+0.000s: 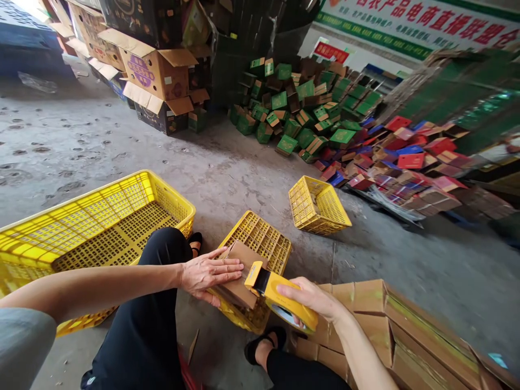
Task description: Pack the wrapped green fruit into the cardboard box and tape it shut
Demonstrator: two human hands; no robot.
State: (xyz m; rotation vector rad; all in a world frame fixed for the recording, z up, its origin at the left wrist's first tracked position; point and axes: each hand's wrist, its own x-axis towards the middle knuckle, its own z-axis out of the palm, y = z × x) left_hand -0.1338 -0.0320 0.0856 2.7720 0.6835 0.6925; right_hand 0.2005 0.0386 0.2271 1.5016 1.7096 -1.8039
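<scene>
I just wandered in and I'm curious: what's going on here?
Someone's left hand lies on a small cardboard box resting on a yellow crate between their feet. The right hand grips a yellow tape dispenser, its front end at the box; whether it touches is hard to tell. A larger yellow crate stands to their left, with brown cardboard on the right.

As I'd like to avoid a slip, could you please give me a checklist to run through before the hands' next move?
1. Cardboard box supported: ok, it lies on the yellow crate.
2. Left hand steadying the box: ok, laid flat across it.
3. Right hand gripping the tape dispenser: ok, wrapped around its body.
4. Left fingertips well away from the dispenser's head: not ok, they look close.
5. Tape stuck to the box: cannot tell, the dispenser hides that spot.
</scene>
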